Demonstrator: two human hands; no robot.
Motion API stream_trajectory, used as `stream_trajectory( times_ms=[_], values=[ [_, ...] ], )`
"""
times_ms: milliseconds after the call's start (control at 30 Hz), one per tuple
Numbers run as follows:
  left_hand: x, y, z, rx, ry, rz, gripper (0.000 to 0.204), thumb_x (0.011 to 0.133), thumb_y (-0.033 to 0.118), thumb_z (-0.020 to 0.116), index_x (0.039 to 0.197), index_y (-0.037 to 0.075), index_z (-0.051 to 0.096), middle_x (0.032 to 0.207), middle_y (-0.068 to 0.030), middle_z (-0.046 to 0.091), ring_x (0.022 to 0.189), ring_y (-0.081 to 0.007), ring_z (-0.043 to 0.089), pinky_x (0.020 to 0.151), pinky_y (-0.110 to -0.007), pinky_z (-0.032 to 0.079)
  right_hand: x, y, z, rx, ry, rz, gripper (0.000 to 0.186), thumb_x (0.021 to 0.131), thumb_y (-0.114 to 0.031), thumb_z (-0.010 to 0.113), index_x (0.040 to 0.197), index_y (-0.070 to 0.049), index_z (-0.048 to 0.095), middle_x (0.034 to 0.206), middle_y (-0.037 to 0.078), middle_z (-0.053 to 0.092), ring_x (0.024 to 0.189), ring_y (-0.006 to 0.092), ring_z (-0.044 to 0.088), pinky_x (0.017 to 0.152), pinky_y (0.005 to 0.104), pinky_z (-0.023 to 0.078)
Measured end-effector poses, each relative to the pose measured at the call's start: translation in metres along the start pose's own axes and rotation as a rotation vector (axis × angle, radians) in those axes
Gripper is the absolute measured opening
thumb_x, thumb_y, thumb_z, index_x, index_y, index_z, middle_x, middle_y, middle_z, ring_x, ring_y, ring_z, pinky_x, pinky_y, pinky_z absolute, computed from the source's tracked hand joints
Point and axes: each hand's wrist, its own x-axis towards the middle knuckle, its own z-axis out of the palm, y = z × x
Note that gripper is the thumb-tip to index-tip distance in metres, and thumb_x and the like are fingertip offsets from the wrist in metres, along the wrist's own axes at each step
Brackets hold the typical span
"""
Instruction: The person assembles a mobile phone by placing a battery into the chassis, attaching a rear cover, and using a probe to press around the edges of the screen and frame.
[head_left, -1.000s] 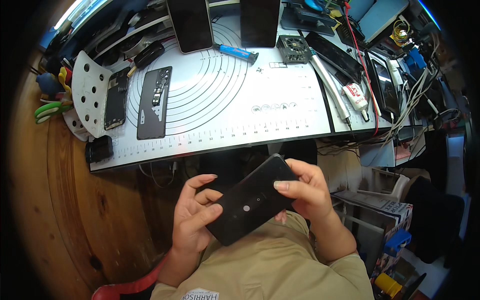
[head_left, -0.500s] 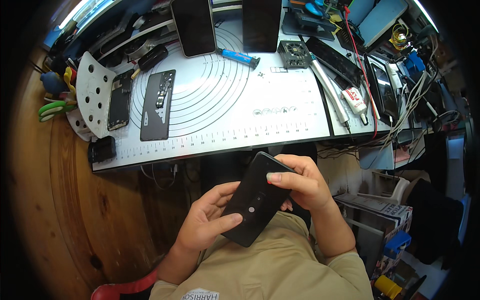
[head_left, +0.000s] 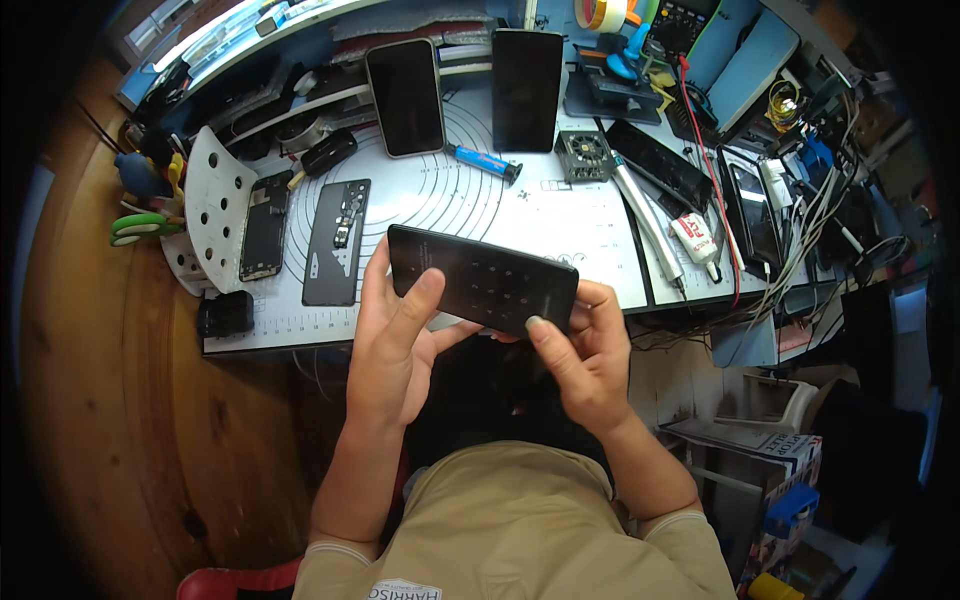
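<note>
Head view: we have the dark phone [head_left: 450, 265] in both hands, lifted across the near edge of the printed mat [head_left: 590, 220] as we see it. Long side runs roughly crosswise to the mat, right end nearer us, screen toward us; likely angled so we can read the faint keypad-like grid [head_left: 498, 290]. Left hand [head_left: 388, 350] is clamped on the left end: thumb on the glass, fingers behind, gap no more than the phone fills. Right hand [head_left: 595, 365] is closed on the other end: thumb tip at the near long edge, fingers round the end; can't tell whether that thumb is pressing or only steadying. Gripping both ends probably keeps it stable and most of the screen uncovered. Toward the mat's left side, a back panel [head_left: 330, 270] lies flat with small parts [head_left: 343, 228] on it, probably so nothing slides off. Two upright phones, one light-rimmed [head_left: 408, 100] and one all-dark [head_left: 527, 90], stand at the mat's far side, likely parked clear of our hands. Blue syringe [head_left: 485, 162] lies far-middle on the mat, fan block [head_left: 585, 156] at its far right.
</note>
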Motion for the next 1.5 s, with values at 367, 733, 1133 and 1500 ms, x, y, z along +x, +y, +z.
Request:
stream_trajectory(
  times_ms=[367, 733, 1133, 1500],
  values=[
    [0.064, 0.016, 0.014, 0.31, 0.169, 0.077, 0.085, 0.077, 0.006, 0.081, 0.147, 0.0, 0.033, 0.118, -0.0133, 0.059, 0.106, -0.0208, 0.065, 0.09, -0.034, 0.056, 0.027, -0.001, -0.019, -0.096, -0.155, 0.037, 0.049, 0.092, 0.006, 0.064, 0.139, 0.008, 0.052, 0.129, 0.018, 0.066, 0.121, 0.0215, 0.065, 0.105, 0.0351, 0.051],
    [0.085, -0.001, 0.012, 0.522, 0.173, 0.094, 0.079, 0.076, 0.006, 0.08, 0.145, 0.007, 0.042, 0.111, -0.0092, 0.058, 0.093, -0.018, 0.064, 0.075, -0.032, 0.057, 0.032, 0.02, -0.031, -0.266, -0.095, 0.0, 0.04, 0.091, 0.008, 0.063, 0.131, 0.008, 0.062, 0.123, 0.016, 0.071, 0.112, 0.0192, 0.069, 0.096, 0.0288, 0.056],
    [0.091, -0.006, 0.016, 0.515, 0.134, 0.047, 0.078, 0.071, 0.003, 0.082, 0.138, -0.003, 0.044, 0.117, -0.0151, 0.056, 0.097, -0.0203, 0.065, 0.085, -0.034, 0.056, 0.038, 0.022, -0.026, -0.139, -0.017, 0.182, 0.032, 0.092, 0.007, 0.064, 0.123, 0.008, 0.066, 0.102, 0.009, 0.074, 0.09, 0.0079, 0.068, 0.078, 0.0206, 0.056],
    [0.101, -0.015, 0.006, 0.667, 0.126, 0.059, 0.062, 0.082, 0.013, 0.075, 0.138, 0.004, 0.05, 0.108, -0.0062, 0.059, 0.097, -0.0149, 0.059, 0.084, -0.029, 0.049, 0.047, 0.021, -0.01, -0.348, 0.083, 0.062, 0.02, 0.088, 0.001, 0.069, 0.106, 0.009, 0.071, 0.073, 0.007, 0.072, 0.067, 0.006, 0.065, 0.062, 0.023, 0.055]
  ],
)
